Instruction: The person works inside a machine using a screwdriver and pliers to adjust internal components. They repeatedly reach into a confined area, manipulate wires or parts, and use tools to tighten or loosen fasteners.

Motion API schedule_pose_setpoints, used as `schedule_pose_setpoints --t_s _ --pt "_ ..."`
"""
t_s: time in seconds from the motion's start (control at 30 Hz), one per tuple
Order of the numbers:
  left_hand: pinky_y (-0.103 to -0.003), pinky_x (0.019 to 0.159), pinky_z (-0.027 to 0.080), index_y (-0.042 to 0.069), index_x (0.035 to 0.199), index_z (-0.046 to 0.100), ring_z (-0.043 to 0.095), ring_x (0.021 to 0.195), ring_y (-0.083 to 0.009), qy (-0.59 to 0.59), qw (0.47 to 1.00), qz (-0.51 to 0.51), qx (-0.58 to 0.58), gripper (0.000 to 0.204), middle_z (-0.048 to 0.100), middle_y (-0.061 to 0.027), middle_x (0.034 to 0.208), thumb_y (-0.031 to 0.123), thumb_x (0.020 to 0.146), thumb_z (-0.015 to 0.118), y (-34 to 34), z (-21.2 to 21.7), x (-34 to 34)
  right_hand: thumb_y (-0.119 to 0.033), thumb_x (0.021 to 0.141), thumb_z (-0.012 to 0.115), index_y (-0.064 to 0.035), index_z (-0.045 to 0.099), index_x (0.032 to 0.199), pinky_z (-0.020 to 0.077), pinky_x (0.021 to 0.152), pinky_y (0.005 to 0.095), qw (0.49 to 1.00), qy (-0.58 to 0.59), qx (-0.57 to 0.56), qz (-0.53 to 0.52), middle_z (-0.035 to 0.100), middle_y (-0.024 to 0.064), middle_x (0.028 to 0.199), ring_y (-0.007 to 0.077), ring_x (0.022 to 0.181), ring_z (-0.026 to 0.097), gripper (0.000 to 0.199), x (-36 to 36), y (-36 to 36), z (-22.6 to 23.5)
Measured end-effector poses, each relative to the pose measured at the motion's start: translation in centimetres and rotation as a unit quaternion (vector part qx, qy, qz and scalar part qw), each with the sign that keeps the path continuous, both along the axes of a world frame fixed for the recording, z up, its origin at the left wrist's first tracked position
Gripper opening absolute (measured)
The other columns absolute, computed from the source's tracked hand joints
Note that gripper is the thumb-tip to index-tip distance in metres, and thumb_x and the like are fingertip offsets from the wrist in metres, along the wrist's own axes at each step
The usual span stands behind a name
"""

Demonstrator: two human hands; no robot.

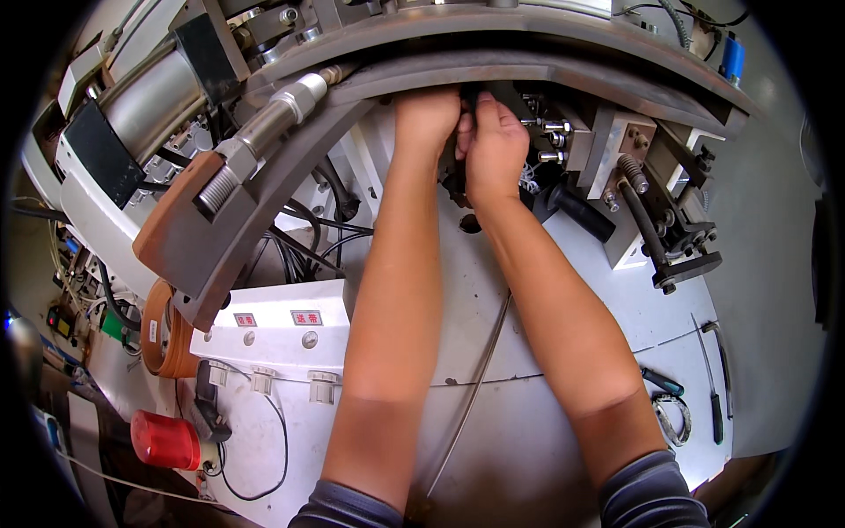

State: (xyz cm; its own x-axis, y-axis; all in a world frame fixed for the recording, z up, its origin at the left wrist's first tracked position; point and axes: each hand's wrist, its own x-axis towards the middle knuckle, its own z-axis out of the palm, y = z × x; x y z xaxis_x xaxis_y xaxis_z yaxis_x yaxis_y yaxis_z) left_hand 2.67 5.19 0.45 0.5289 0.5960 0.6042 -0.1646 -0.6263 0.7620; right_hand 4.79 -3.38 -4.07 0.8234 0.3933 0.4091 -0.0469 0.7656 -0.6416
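Observation:
Both my arms reach forward under a curved grey metal beam (466, 77) of a machine. My left hand (425, 116) is tucked against the beam's underside, and its fingers are hidden there. Right beside it, my right hand (496, 151) has its fingers curled and its thumb up near a dark part under the beam. What lies between those fingers cannot be made out. To the right of my right hand are metal fittings (554, 141) and a black cylindrical handle (583, 213).
A thin metal rod (471, 387) lies between my forearms on the white tabletop (519, 440). At left are a white control box (273, 330), a red warning lamp (165, 440), and black cables (304, 251). Screwdrivers (662, 381) and a ring-shaped roll (672, 419) lie at right.

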Motion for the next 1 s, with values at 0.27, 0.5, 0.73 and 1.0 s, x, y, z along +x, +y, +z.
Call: schedule_pose_setpoints --t_s 0.27,0.5,0.73,1.0 --pt "-0.040 0.075 0.052 0.001 0.102 0.069 0.067 0.085 -0.0288 -0.017 0.986 0.071 0.151 0.029 0.071 -0.0160 0.097 0.021 0.081 0.070 -1.9 0.0 0.2 -0.026 0.093 0.064 0.0041 0.055 0.101 0.0478 0.062 0.0312 0.966 -0.104 -0.030 -0.234 0.066 0.0124 0.082 0.0200 0.066 0.060 0.032 0.3 1.8 -1.4" --pt "-0.031 0.043 0.044 -0.002 0.094 0.070 0.062 0.057 -0.0184 -0.082 0.960 -0.106 -0.246 0.015 0.068 -0.0138 0.083 0.011 0.086 0.070 -0.6 -0.5 -0.8 -0.047 0.103 0.039 0.0012 0.061 0.069 0.0403 0.044 0.0303 0.985 -0.066 -0.160 0.001 0.058 0.0089 0.058 0.0157 0.046 0.053 0.063 -0.4 -0.3 -0.9" --pt "-0.042 0.080 0.051 0.005 0.100 0.070 0.066 0.088 -0.0328 -0.090 0.909 0.240 0.330 0.031 0.071 -0.0121 0.094 0.030 0.081 0.069 -0.2 -0.7 0.6 -0.027 0.096 0.061 0.0045 0.059 0.092 0.0482 0.068 0.0363 0.952 -0.115 -0.153 -0.238 0.065 0.0133 0.073 0.0224 0.067 0.061 0.032 -1.2 1.0 -1.3" --pt "-0.035 0.083 0.051 0.003 0.103 0.071 0.066 0.091 -0.0253 -0.046 0.983 0.097 0.147 0.027 0.072 -0.0116 0.102 0.022 0.083 0.070 -0.5 -0.4 -0.1 -0.032 0.099 0.054 0.0039 0.055 0.088 0.0483 0.069 0.0381 0.965 -0.126 -0.110 -0.201 0.064 0.0153 0.077 0.0282 0.072 0.062 0.038 -0.4 1.2 -1.8"
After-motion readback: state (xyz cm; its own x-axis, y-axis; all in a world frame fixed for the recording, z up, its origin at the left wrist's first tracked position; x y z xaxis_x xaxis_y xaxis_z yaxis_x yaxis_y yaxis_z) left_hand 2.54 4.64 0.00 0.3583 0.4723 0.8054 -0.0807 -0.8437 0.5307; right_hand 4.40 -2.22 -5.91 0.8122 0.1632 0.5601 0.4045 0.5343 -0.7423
